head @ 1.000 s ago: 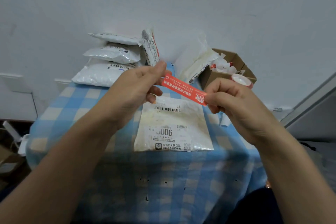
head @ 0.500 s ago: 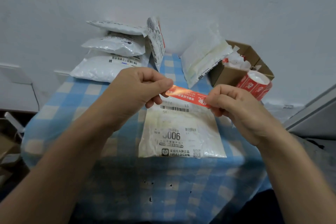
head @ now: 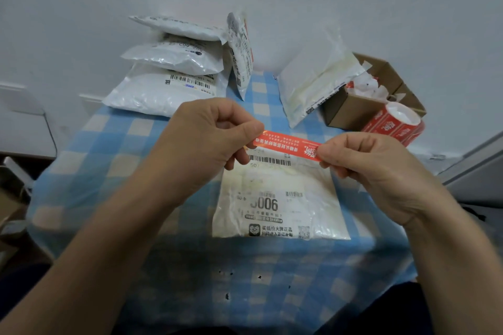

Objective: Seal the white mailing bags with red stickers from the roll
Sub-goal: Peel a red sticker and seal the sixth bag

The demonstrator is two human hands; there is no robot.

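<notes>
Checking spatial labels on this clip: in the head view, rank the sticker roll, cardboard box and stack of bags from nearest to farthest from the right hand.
1. Sticker roll, just beyond the right hand, on the right.
2. Box, behind the roll, far right.
3. Bag stack, at the far left.

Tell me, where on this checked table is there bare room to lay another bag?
Bare cloth lies left of the flat bag, in front of the bag stack, and along the near edge. The back is crowded: stack, upright bag, leaning bag, cardboard box, sticker roll.
</notes>
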